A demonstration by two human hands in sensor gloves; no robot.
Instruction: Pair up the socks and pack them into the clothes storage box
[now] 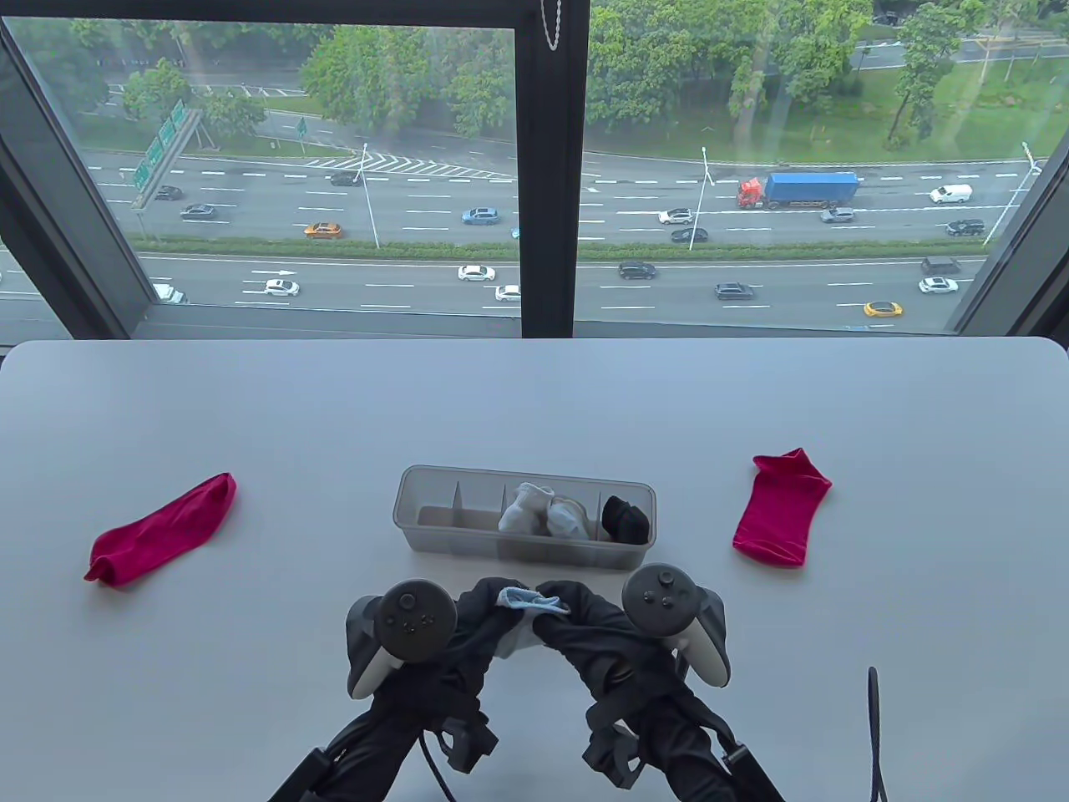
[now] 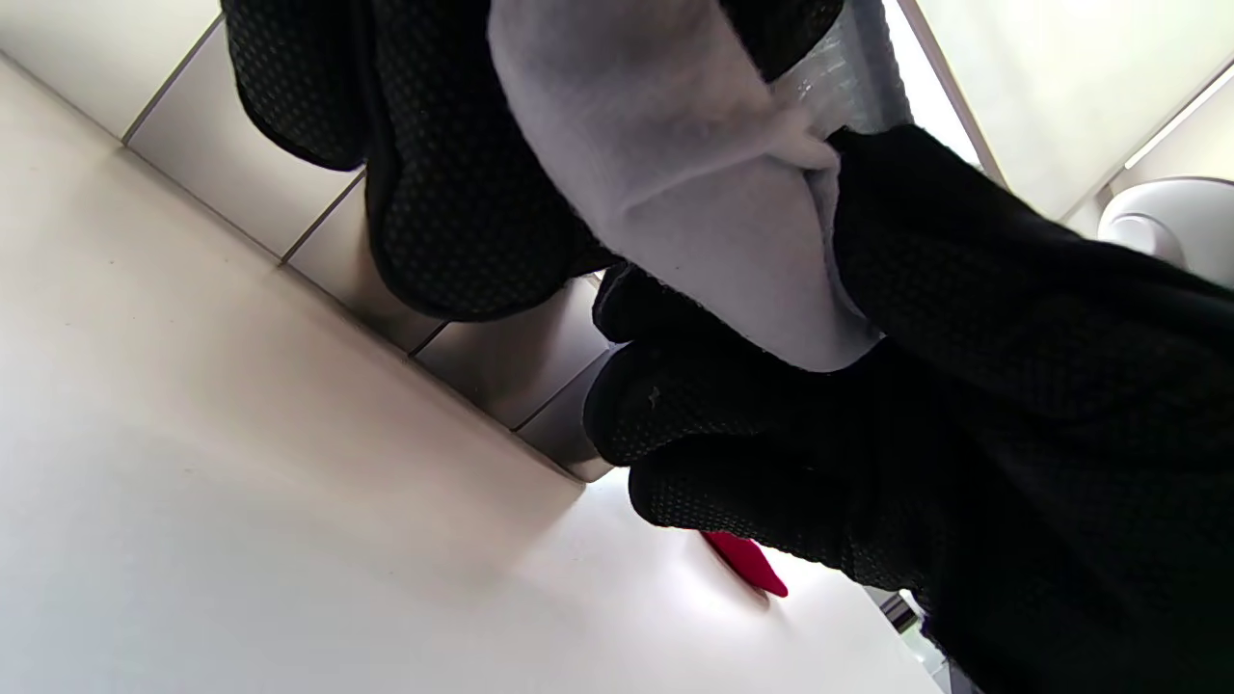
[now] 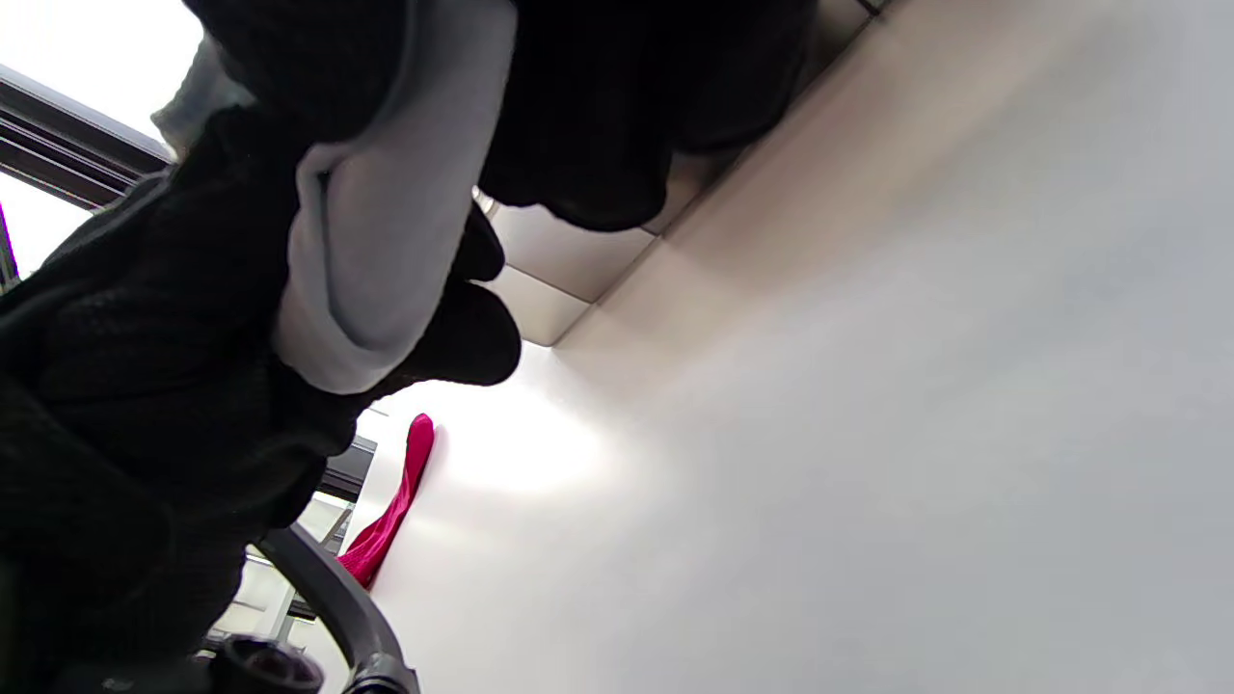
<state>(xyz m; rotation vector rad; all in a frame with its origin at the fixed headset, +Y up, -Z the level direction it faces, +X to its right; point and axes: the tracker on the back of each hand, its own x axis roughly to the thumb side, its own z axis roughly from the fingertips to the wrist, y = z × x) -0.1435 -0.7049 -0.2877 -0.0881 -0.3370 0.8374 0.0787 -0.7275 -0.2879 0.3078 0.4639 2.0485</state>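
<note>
Hands (image 1: pixel 468 622) (image 1: pixel 585 622) grip pale sock (image 1: pixel 526 599) near box (image 1: pixel 434 535).

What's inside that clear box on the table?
The clear box holds a white sock bundle in a middle compartment and a black bundle in the right one. The left compartments look empty; the frosted wall blurs their floors.

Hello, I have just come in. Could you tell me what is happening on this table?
A person is sorting socks into a clear storage box. Both gloved hands, the left hand and the right hand, hold a light blue-grey sock bundle just in front of the box. White socks and black socks already sit in its compartments. Two red socks lie apart, one on the left, one on the right.
</note>
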